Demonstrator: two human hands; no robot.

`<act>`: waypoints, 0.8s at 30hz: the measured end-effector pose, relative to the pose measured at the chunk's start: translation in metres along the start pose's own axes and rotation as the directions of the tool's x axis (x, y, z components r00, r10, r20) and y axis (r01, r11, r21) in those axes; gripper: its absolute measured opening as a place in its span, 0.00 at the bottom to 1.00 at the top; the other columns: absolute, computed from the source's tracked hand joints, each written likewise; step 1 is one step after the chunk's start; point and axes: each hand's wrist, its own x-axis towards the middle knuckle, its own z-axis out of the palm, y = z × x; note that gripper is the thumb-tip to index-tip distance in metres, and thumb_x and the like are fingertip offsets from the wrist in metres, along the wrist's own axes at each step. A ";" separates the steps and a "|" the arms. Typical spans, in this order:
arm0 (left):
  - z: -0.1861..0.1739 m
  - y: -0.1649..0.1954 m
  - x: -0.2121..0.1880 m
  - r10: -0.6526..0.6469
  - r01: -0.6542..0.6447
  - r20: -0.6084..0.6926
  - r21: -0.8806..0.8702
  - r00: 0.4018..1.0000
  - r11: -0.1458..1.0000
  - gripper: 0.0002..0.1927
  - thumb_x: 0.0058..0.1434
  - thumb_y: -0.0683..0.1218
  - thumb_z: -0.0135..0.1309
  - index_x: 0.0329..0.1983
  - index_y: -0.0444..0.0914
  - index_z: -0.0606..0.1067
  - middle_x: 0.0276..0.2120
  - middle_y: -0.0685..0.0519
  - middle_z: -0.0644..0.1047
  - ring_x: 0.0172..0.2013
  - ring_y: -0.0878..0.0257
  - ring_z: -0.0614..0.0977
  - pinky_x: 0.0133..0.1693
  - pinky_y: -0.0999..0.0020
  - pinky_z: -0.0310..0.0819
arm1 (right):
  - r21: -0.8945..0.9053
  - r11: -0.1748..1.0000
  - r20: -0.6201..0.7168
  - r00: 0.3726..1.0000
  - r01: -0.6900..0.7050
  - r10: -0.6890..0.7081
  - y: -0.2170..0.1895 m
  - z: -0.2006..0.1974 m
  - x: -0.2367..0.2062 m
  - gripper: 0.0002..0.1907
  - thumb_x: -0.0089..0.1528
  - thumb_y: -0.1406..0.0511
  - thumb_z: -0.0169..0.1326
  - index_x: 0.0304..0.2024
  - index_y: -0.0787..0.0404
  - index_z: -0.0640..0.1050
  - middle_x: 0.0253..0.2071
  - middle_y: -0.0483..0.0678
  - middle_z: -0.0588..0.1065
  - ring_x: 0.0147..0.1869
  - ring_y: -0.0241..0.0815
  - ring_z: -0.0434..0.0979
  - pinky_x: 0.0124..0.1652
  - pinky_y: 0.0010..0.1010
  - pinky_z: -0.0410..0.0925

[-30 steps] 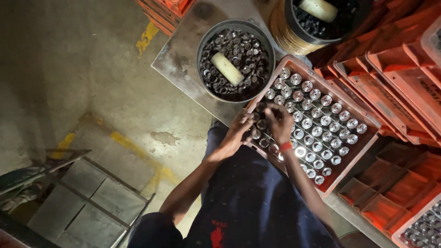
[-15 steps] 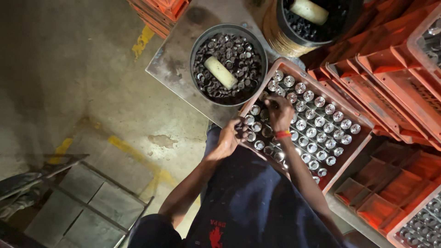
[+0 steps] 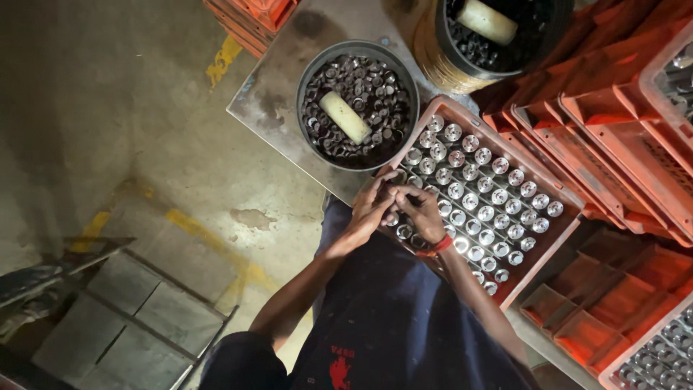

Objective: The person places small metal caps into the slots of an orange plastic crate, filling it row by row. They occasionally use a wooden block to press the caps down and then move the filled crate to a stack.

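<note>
My left hand (image 3: 369,211) and my right hand (image 3: 424,214), which wears a red wristband, meet fingertip to fingertip over the near-left corner of an orange tray (image 3: 572,232). Between the fingers sits a small metal part (image 3: 395,195), mostly hidden. The tray holds rows of several shiny round metal parts (image 3: 485,193). Just beyond my hands stands a black bucket (image 3: 309,78) full of dark metal rings, with a cream cylinder (image 3: 345,117) lying on top.
A second bucket (image 3: 432,50) with another cream cylinder stands at the top. Stacked orange crates (image 3: 621,123) fill the right side, with compartmented trays (image 3: 577,318) lower right. The bucket and tray rest on a grey metal table (image 3: 268,108). Concrete floor and a metal frame (image 3: 130,318) lie to the left.
My right hand has drawn back from the tray's rows toward my left hand. Both hands now meet at the tray's near-left corner.
</note>
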 end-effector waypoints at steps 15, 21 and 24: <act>-0.026 -0.025 0.009 -0.008 -0.001 -0.032 -0.272 0.999 0.962 0.07 0.71 0.48 0.49 0.46 0.40 0.69 0.31 0.51 0.77 0.27 0.63 0.77 0.26 0.68 0.71 | -0.867 0.496 -0.283 0.763 0.057 -0.582 -0.036 -0.055 0.095 0.06 0.59 0.63 0.66 0.38 0.56 0.87 0.34 0.51 0.82 0.35 0.45 0.81 0.40 0.37 0.73; -0.015 -0.012 0.004 -0.014 0.016 0.016 -0.153 1.000 0.988 0.15 0.76 0.49 0.48 0.59 0.37 0.74 0.29 0.57 0.73 0.26 0.72 0.72 0.26 0.76 0.66 | -0.503 0.864 -0.521 0.795 0.008 -0.311 -0.030 -0.045 0.068 0.14 0.65 0.56 0.62 0.46 0.59 0.82 0.39 0.46 0.80 0.32 0.41 0.79 0.30 0.28 0.73; -0.006 -0.004 0.000 0.009 -0.008 0.007 -0.079 1.000 0.997 0.19 0.72 0.50 0.49 0.64 0.43 0.71 0.29 0.59 0.72 0.22 0.75 0.69 0.23 0.80 0.61 | -0.224 0.974 -0.244 0.967 0.023 -0.079 -0.012 -0.022 0.022 0.16 0.69 0.58 0.57 0.51 0.64 0.82 0.39 0.48 0.79 0.38 0.36 0.78 0.36 0.24 0.71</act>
